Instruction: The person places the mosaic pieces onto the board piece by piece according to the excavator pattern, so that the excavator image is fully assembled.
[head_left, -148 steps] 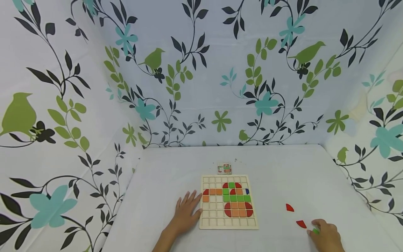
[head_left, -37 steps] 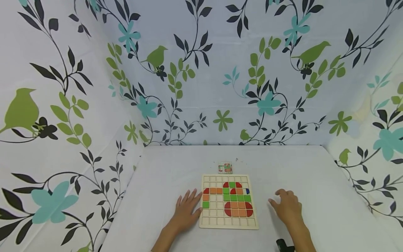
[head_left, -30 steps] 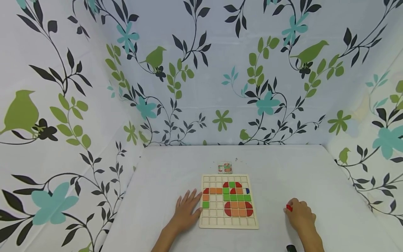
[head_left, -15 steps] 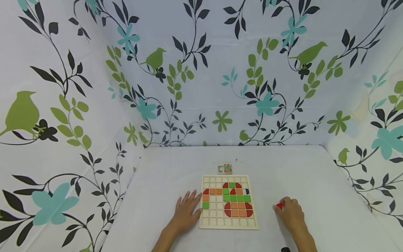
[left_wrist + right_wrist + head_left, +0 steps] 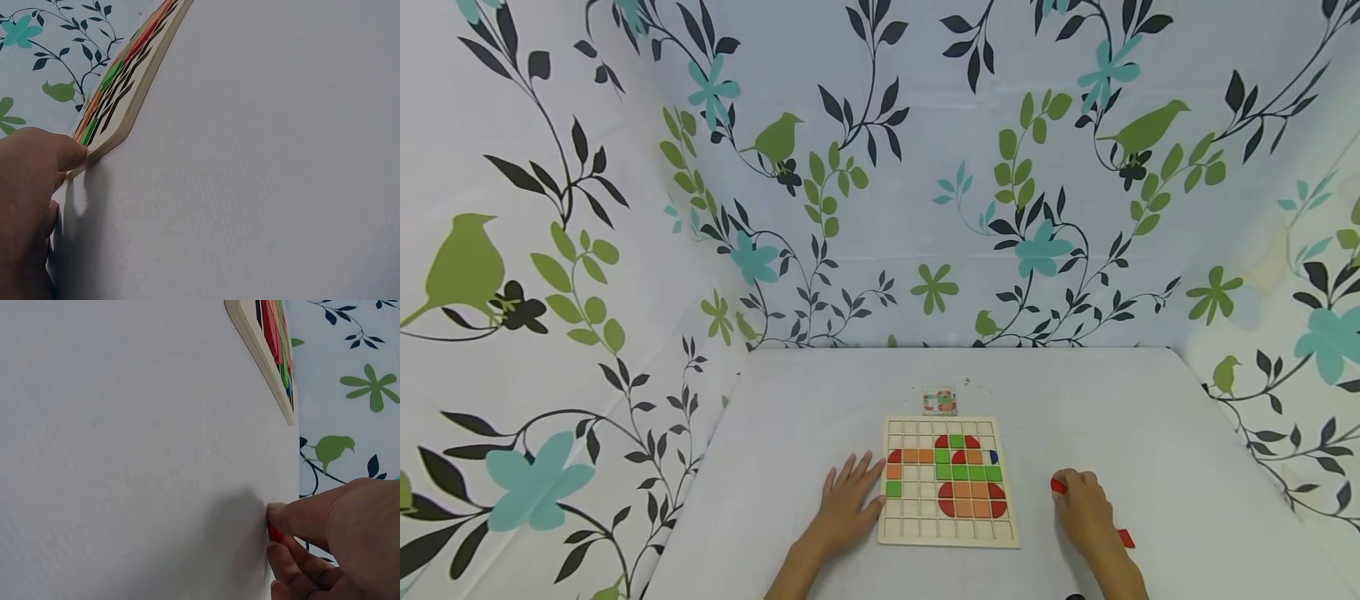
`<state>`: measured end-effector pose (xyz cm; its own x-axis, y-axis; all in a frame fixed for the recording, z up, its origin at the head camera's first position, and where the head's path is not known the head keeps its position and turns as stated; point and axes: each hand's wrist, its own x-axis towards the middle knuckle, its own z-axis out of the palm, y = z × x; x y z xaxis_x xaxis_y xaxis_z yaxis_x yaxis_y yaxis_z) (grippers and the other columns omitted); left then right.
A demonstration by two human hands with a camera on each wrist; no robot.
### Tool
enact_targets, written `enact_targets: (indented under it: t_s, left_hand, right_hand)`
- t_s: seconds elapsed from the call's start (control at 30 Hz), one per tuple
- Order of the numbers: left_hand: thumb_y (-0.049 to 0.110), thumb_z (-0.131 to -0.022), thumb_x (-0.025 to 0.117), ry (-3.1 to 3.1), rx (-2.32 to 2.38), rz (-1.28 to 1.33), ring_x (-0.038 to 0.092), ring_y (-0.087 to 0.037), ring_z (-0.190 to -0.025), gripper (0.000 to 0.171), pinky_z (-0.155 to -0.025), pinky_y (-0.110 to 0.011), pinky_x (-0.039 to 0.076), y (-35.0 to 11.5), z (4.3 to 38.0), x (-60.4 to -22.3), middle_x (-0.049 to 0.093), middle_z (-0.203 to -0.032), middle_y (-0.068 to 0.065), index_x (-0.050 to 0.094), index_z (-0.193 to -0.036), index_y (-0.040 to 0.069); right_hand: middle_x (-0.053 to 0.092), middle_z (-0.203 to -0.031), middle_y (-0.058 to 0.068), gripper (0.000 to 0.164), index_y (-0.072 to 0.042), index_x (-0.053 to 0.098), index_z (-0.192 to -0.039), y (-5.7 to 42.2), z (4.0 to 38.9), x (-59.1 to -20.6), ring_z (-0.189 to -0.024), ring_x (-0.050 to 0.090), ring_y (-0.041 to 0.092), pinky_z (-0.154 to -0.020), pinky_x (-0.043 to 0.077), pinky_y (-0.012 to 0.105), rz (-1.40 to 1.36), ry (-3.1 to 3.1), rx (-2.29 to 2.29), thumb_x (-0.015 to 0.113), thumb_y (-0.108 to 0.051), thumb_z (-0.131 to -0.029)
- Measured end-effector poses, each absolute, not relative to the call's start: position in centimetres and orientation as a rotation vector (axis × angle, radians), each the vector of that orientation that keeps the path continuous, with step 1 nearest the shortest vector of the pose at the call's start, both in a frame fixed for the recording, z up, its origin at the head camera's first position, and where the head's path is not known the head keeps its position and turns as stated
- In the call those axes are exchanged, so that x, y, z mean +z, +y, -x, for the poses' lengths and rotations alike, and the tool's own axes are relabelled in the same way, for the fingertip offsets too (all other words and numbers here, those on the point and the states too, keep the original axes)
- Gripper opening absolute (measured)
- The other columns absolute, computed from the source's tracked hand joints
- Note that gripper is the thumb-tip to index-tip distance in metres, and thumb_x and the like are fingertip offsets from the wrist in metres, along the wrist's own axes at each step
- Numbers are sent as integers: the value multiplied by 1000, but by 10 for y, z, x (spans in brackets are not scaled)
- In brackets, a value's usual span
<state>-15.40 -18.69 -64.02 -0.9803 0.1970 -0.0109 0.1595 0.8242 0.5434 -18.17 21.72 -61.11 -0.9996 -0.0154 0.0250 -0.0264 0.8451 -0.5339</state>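
A wooden grid board [image 5: 910, 529] lies on the white table, with red, orange, green and blue flat tiles set in some of its squares. My left hand [image 5: 844, 506] rests flat beside it, fingers spread and fingertips at its left edge; in the left wrist view the thumb [image 5: 69, 152] touches the board's rim. To the right of the board, my right hand [image 5: 1084, 510] pinches a red tile [image 5: 1057, 486] between thumb and fingers. The right wrist view shows that red tile [image 5: 275, 532] at the fingertips, partly hidden by them. Another red quarter-round tile [image 5: 1125, 538] lies beside the right wrist.
A small pattern card [image 5: 940, 401] with a coloured grid lies just beyond the board's far edge. A cloth printed with leaves and birds hangs behind the table [image 5: 820, 392] and along both sides. A dark object [image 5: 1076, 597] shows at the bottom edge near the right forearm.
A green tile now sits in the board's left column. My right hand has gone from the green tile to a red one, picked it up and moved left toward the board. The left hand stays put.
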Motion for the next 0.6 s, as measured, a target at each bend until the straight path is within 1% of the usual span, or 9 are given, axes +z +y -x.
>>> enact_targets:
  t_s: [0.13, 0.33, 0.47, 0.6]
  left_hand:
    - [39, -106, 56, 2941, 860, -286, 20, -41, -162, 61, -125, -73, 9, -188, 154, -639, 33, -172, -10, 42, -163, 22]
    - [39, -106, 56, 2941, 872, -288, 20, -41, -162, 61, -125, -73, 9, -188, 153, -639, 33, -172, -10, 43, -163, 22]
    - [39, -106, 56, 2950, 870, -298, 21, -41, -161, 60, -125, -73, 9, -188, 154, -641, 33, -172, -9, 43, -163, 22]
    - [37, -106, 57, 2956, 870, -297, 20, -41, -161, 60, -126, -72, 9, -187, 153, -642, 33, -172, -9, 43, -163, 22]
  right_hand:
    - [60, -119, 32, 31, 10, 62, -125, 208, 186, -614, -111, 60, 48, -88, 52, 66, -23, -3003, 877, 66, -1, -96]
    - [61, -119, 27, 31, 9, 62, -124, 188, 194, -616, -112, 60, 41, -95, 52, 64, 4, -3013, 957, 67, -3, -96]
    - [63, -115, 24, 29, 8, 64, -121, 173, 197, -608, -107, 61, 38, -93, 52, 63, -20, -3008, 950, 70, -5, -95]
    - [62, -120, 24, 30, 5, 64, -124, 152, 196, -592, -110, 60, 37, -93, 49, 62, -77, -3014, 948, 70, -9, -98]
